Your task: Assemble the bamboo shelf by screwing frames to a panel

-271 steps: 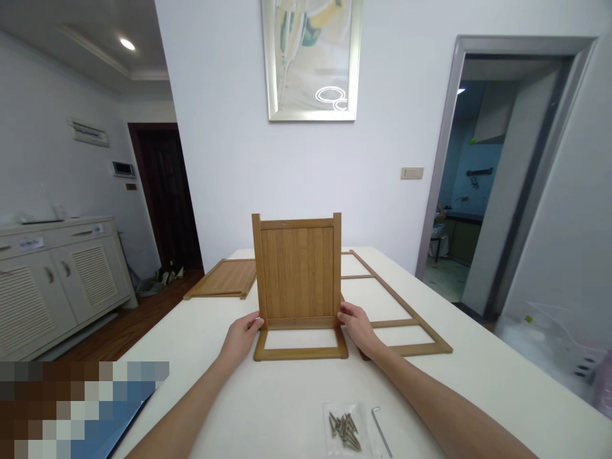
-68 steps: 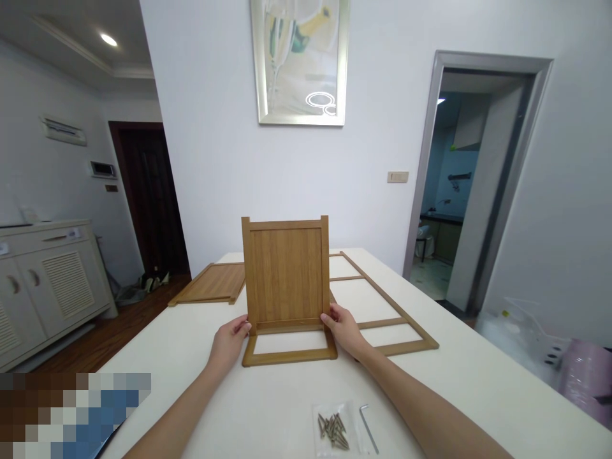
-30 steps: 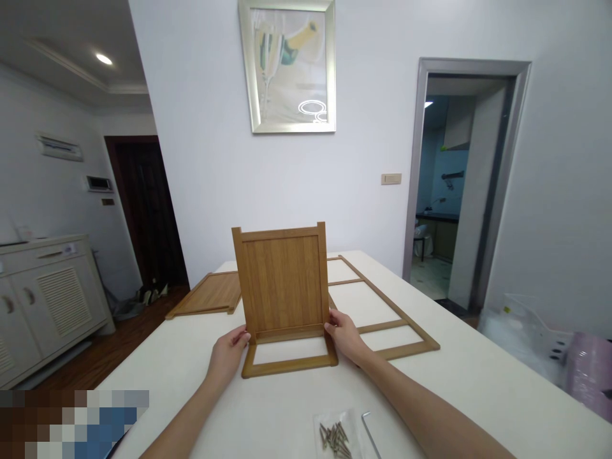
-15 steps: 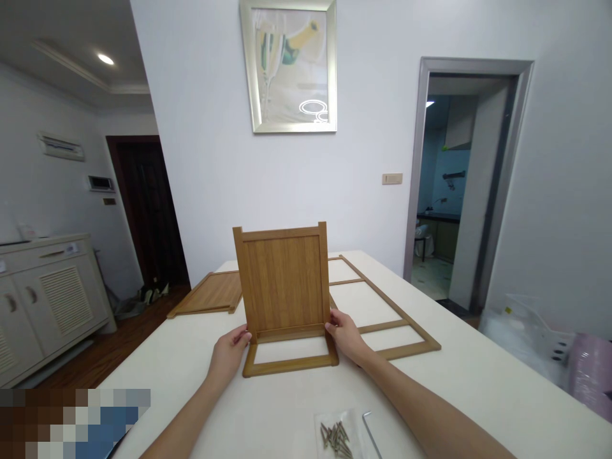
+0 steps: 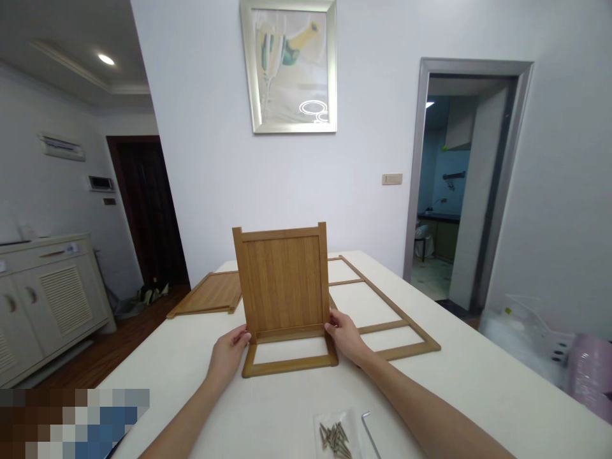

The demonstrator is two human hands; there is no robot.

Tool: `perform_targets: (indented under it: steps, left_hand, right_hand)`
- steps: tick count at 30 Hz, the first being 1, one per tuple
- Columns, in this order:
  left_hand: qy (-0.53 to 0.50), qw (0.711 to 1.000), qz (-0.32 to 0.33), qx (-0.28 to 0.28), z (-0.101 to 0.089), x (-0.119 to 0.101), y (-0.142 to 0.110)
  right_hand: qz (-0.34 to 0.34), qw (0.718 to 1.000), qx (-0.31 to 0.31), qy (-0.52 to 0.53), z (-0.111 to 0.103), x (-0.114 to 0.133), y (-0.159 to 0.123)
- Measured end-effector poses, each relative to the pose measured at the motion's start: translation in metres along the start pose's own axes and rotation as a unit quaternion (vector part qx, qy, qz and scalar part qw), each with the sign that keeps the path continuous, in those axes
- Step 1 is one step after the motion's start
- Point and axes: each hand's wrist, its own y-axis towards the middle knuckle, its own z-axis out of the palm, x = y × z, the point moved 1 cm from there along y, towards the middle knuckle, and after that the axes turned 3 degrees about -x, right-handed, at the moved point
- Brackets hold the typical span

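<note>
A brown wooden panel (image 5: 285,280) stands upright on the table, across a flat wooden frame (image 5: 291,368) whose near bar lies toward me. My left hand (image 5: 228,350) grips the panel's lower left edge, thumb and fingers pinched together. At the lower right edge, my right hand (image 5: 347,335) is closed on the same panel, with some fingers hidden behind it. Close to me lie a clear bag of screws (image 5: 335,438) and a hex key (image 5: 369,432).
Another wooden panel (image 5: 208,294) lies flat at the table's left. A larger wooden frame (image 5: 406,324) with crossbars rests to the right. The white table (image 5: 459,389) reaches the wall, where a framed picture (image 5: 292,67) hangs. A doorway stands at the right.
</note>
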Motion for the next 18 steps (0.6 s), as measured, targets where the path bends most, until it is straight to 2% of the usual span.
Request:
perform_targets:
  steps: [7,13,18]
  left_hand:
    - [-0.027,0.999,0.003,-0.028,0.003,-0.011,-0.006]
    - [0.007,0.997,0.003,-0.080,0.001,-0.026,-0.010]
    - [0.088,0.996,0.004,-0.032,0.003,-0.029,-0.011]
  right_hand:
    - [-0.001,1.000,0.001,0.018,-0.006,0.004,0.000]
    - [0.059,0.994,0.004,0.088,-0.005,0.014,0.004]
    - [0.107,0.989,0.007,0.096,-0.002,0.018,0.003]
